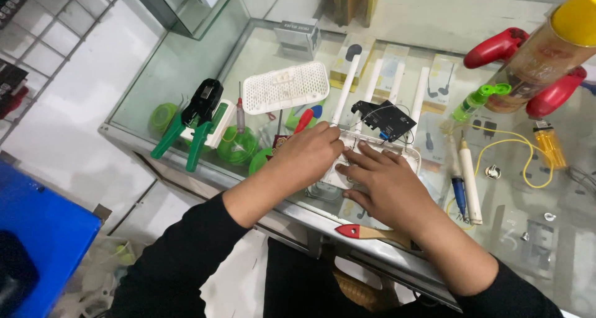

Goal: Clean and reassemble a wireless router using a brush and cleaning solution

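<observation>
Right hand [386,186] flat with fingers spread and left hand [308,152] curled closed both press on the opened white router base [410,156] at the near edge of the glass desk [186,76], black circuit board [383,119] just beyond, perforated white cover [285,86] farther back.

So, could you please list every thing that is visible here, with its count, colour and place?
router shell: 1, white, under both hands, four antennas pointing away
circuit board: 1, black, resting on the shell's far edge
vented cover: 1, white, far left of the hands
crimping tool: 1, green and black, left on the glass counter
soldering iron: 1, white, right of the hands
lighter: 1, orange, far right
left hand: 1, on the shell
right hand: 1, on the shell
</observation>
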